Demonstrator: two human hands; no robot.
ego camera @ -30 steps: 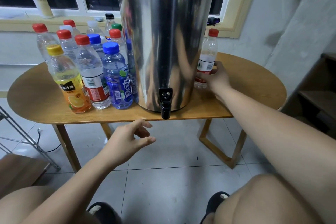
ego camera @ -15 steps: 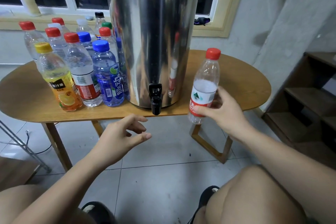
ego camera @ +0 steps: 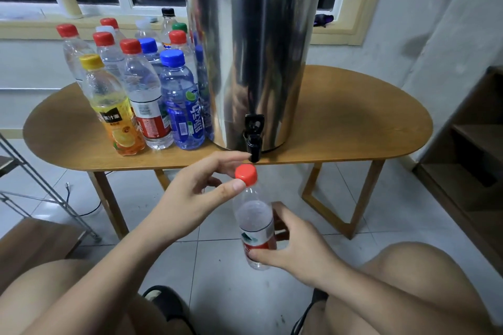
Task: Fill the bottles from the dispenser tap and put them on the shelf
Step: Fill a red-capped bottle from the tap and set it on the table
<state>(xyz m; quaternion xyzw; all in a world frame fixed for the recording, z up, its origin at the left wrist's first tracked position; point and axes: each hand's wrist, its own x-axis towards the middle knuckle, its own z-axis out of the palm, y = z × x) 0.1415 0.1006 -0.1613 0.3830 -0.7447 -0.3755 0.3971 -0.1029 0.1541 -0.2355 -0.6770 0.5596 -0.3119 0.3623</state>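
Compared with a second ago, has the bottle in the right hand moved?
Yes. The red-capped bottle left the table right of the dispenser; right hand holds it below the tap.

left arm (ego camera: 122,253): bare, reaching up from lower left towards the middle
left hand (ego camera: 201,190): thumb tip on the cap (ego camera: 246,173), forefinger stretched just above it, other fingers loosely curled; a pinch cannot be told
right arm (ego camera: 381,302): bare, coming in from lower right
right hand (ego camera: 294,247): fingers and thumb wrapped round the lower bottle (ego camera: 255,223), holding it upright
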